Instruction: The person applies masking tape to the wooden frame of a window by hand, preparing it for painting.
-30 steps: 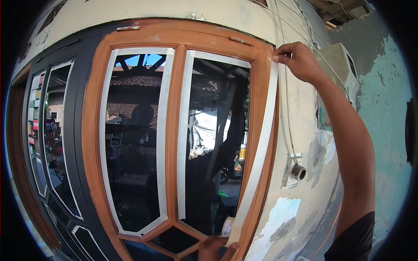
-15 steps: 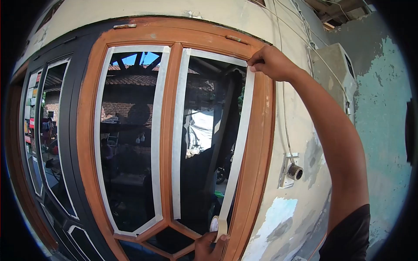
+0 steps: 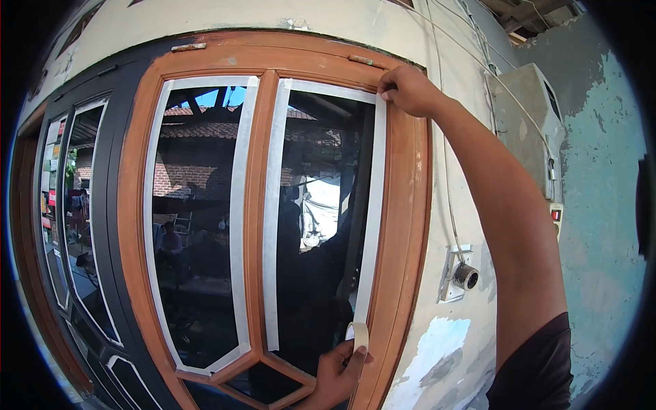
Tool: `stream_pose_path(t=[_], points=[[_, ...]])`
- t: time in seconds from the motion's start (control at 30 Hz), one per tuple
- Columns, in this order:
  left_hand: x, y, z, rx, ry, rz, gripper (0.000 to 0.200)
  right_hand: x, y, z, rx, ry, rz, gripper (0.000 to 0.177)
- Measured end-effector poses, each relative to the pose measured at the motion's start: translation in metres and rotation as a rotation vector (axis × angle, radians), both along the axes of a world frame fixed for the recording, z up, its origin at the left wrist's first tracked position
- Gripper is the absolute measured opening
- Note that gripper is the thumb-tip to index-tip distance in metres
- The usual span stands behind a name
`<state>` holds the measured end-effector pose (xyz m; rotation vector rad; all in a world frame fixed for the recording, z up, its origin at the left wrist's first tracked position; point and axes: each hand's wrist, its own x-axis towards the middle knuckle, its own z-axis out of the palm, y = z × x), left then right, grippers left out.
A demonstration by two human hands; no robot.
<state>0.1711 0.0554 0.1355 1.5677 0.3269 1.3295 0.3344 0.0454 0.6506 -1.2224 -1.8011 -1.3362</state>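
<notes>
A strip of whitish masking tape point(image 3: 374, 198) runs down the right edge of the right glass pane point(image 3: 321, 273). My right hand point(image 3: 410, 92) is at its upper end, fingers curled and pinched against the top right corner of the pane. Low on the same side, my left hand point(image 3: 338, 372) grips the tape roll point(image 3: 361, 337), with the thumb on its face. The strip stretches from the roll up to my right hand. Tape also lines the top and left edges of this pane. The orange-brown wooden frame point(image 3: 403, 225) surrounds the glass.
The left pane point(image 3: 198, 225) has tape round its edges. A dark-painted door point(image 3: 109, 178) with glass stands further left. On the wall to the right are a pipe end point(image 3: 466, 276), hanging cables point(image 3: 447, 184) and a grey box point(image 3: 523, 130).
My left hand and the roll have moved up and right, closer to the wooden frame. The strip now hangs nearer the pane's right edge. My right hand stays at the top corner; the view has shifted slightly.
</notes>
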Motion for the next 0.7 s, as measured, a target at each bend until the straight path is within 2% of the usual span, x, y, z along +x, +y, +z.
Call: stream_pose_path(t=[0.2, 0.4, 0.5, 0.7], points=[[0.0, -0.004, 0.007, -0.026, 0.017, 0.024, 0.029, 0.006, 0.014, 0.002, 0.015, -0.017, 0.003, 0.01], [0.0, -0.006, 0.017, 0.034, 0.108, 0.109, 0.031, 0.0, 0.017, 0.001, 0.121, -0.119, -0.194, 0.006], [-0.001, -0.007, 0.02, 0.044, 0.142, 0.14, 0.032, -0.001, 0.018, 0.001, 0.126, -0.158, -0.238, 0.015], [0.003, -0.004, 0.022, -0.021, 0.097, 0.116, 0.03, -0.001, 0.02, 0.002, 0.134, -0.185, -0.26, 0.014]])
